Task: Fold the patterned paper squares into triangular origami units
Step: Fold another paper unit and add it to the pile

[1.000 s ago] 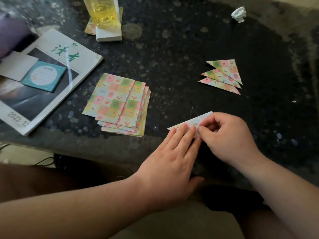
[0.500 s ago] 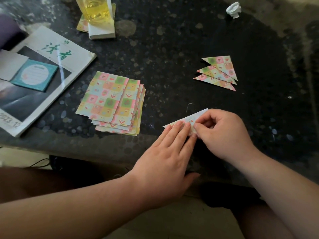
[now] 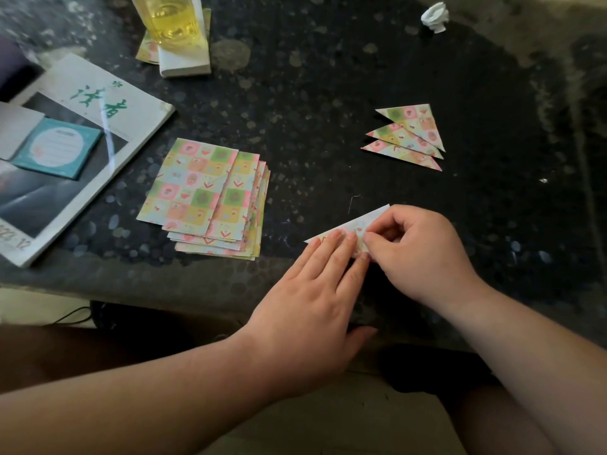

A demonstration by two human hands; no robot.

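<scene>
A folded patterned paper (image 3: pixel 356 224) lies near the table's front edge, a long white-backed strip with its pointed end to the left. My left hand (image 3: pixel 315 307) presses flat on its lower left part with straight fingers. My right hand (image 3: pixel 417 254) pinches the paper's right part between thumb and curled fingers, hiding that end. A fanned stack of patterned paper squares (image 3: pixel 210 198) sits to the left. Three finished triangular units (image 3: pixel 410 136) lie overlapping at the right, farther back.
A magazine (image 3: pixel 75 142) with a teal card (image 3: pixel 56 147) on it lies at the left. A glass of yellow liquid (image 3: pixel 172 18) stands on a white block (image 3: pixel 185 60) at the back. A crumpled white scrap (image 3: pixel 435 16) lies at the far right. The dark speckled table (image 3: pixel 328 93) ends just below my hands.
Both hands stay on the folded paper in nearly the same pose. My right fingers have shifted slightly along the crease. Nothing else on the table has moved.
</scene>
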